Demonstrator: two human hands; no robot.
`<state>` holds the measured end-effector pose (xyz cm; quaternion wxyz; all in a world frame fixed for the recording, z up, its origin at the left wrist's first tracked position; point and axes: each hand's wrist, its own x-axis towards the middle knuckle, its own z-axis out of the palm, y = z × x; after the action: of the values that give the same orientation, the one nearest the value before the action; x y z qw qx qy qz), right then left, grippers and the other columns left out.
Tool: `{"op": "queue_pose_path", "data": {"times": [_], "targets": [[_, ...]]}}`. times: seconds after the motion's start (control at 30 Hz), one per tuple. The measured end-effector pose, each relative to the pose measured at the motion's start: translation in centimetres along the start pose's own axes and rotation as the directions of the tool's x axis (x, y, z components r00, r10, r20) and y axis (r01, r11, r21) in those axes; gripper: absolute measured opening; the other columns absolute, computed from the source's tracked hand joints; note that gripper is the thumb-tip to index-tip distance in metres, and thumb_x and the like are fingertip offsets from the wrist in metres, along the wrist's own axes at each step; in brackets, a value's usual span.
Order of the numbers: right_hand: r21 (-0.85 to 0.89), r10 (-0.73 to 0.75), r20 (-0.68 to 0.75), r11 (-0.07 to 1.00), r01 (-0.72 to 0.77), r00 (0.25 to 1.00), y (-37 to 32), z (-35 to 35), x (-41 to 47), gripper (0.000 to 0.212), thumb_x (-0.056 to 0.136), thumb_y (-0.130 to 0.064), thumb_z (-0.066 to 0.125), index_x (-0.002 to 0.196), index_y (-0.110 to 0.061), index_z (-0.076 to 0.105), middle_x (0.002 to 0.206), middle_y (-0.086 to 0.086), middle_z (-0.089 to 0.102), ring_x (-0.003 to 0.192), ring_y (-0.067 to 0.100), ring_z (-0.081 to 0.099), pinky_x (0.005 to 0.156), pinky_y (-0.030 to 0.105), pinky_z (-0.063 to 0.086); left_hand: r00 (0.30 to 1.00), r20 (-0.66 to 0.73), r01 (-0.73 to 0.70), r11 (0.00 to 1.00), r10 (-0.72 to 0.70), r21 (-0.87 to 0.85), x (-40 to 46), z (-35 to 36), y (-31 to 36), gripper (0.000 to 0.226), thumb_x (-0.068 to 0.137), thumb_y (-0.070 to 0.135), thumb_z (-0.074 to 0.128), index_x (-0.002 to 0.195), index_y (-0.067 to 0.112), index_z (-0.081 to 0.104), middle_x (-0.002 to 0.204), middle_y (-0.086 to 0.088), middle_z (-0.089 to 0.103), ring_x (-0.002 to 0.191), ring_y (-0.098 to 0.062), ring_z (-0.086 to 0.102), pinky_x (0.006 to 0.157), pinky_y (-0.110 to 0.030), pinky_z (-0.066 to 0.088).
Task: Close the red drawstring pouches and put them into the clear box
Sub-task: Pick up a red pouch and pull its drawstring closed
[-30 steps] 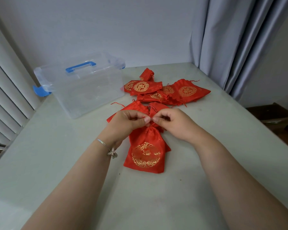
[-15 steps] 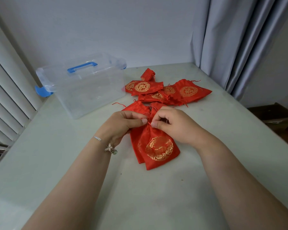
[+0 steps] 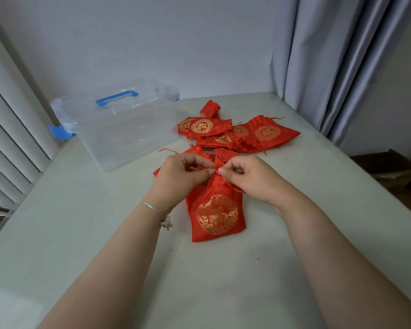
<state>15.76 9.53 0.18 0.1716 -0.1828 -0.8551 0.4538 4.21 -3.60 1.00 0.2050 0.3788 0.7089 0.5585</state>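
Now both hands' fingers [image 3: 209,172] pinched on red pouch [image 3: 216,210] drawstrings (neck gathered).

Both forearms bare, no sleeves; a thin silver bracelet [image 3: 152,208] with a small charm on the left wrist.

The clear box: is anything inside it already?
The clear box shows no red pouch through its walls; it looks empty, with its lid on. The pouches lie beside it on the table.

Red gold-medallion pouch [image 3: 215,210] flat, neck cinched; more pouches [image 3: 237,134] heaped behind, beside empty clear box [image 3: 128,131].
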Motion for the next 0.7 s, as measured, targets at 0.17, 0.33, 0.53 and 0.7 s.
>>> {"op": "queue_pose_path", "data": {"times": [0.17,0.33,0.53,0.7], "targets": [[-0.129,-0.071,-0.114,0.990,0.056,0.991,-0.5,0.4,-0.4,0.014,0.092,-0.026,0.059,0.087,-0.017,0.068,0.081,-0.010,0.065,0.081,0.009,0.060,0.074,0.024,0.045,0.998,0.020,-0.062,0.961,0.059,0.269,0.1,0.0,-0.1,0.012,0.082,0.010,0.069,0.088,0.020,0.074,0.068,0.001,0.068,0.059,-0.011,0.064,0.067,-0.030,0.059],[-0.178,-0.140,-0.150,0.978,0.113,0.979,-0.9,1.2,-0.6,0.020,0.092,-0.028,0.058,0.081,-0.013,0.067,0.076,-0.004,0.066,0.071,0.010,0.059,0.067,0.028,0.045,0.985,-0.011,-0.144,0.866,0.170,0.479,0.0,0.0,-0.2,0.012,0.080,0.013,0.068,0.080,0.025,0.070,0.067,0.014,0.063,0.063,-0.005,0.061,0.068,-0.025,0.052],[0.256,0.144,-0.074,0.959,-0.120,0.987,-0.5,0.5,0.0,0.037,0.094,-0.028,0.056,0.066,-0.004,0.054,0.064,0.009,0.049,0.059,0.019,0.047,0.060,0.033,0.040,0.857,-0.011,-0.439,0.741,0.515,0.508,-0.3,0.5,-0.3,0.008,0.079,0.013,0.070,0.084,0.019,0.071,0.075,0.010,0.067,0.067,-0.005,0.057,0.063,-0.015,0.045],[0.493,0.155,0.084,0.852,-0.176,0.984,0.0,0.3,-0.1,0.013,0.089,-0.009,0.061,0.089,-0.017,0.071,0.071,-0.003,0.059,0.068,0.010,0.048,0.062,0.023,0.038,0.777,0.059,-0.521,0.587,0.627,0.620,-0.1,0.4,-0.7,0.009,0.079,0.020,0.067,0.083,0.015,0.072,0.076,0.004,0.069,0.064,-0.011,0.061,0.059,-0.019,0.044]]}}
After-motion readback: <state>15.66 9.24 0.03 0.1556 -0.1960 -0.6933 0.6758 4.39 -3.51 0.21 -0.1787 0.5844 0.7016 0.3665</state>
